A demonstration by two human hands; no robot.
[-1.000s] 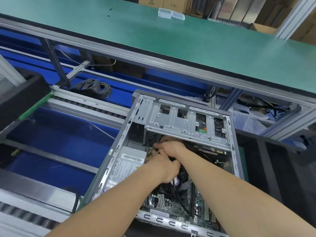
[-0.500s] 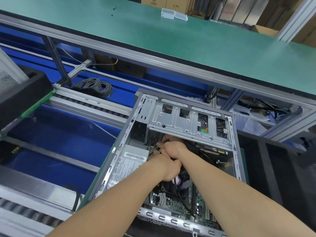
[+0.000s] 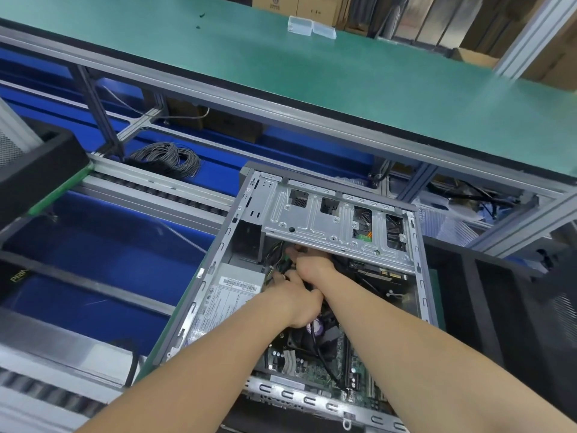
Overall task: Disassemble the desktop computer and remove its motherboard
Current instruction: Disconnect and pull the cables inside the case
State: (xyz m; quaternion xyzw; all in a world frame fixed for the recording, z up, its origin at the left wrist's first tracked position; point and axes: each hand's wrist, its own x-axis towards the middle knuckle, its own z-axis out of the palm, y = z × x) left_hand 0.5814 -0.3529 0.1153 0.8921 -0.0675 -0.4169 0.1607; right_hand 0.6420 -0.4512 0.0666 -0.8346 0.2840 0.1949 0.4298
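Observation:
An open grey computer case [image 3: 215, 264] lies on its side in front of me. Its green motherboard [image 3: 299, 360] shows at the near end, with a black fan [image 3: 312, 339] on it. A labelled power supply [image 3: 224, 295] fills the left side. A metal drive cage [image 3: 331, 220] spans the far end. My left hand [image 3: 293, 301] and my right hand [image 3: 312, 264] meet just under the cage edge, their fingers curled among a bundle of cables [image 3: 278, 257]. What exactly each hand pinches is hidden by the other hand.
A green workbench [image 3: 312, 73] runs across the back, with small clear boxes [image 3: 310, 26] on it. A coil of grey wire [image 3: 168, 159] lies on the blue conveyor [image 3: 109, 251] to the left. Black bins stand at far left [image 3: 34, 173] and right [image 3: 505, 307].
Both hands stay at the same spot under the drive cage; only the view has shifted slightly.

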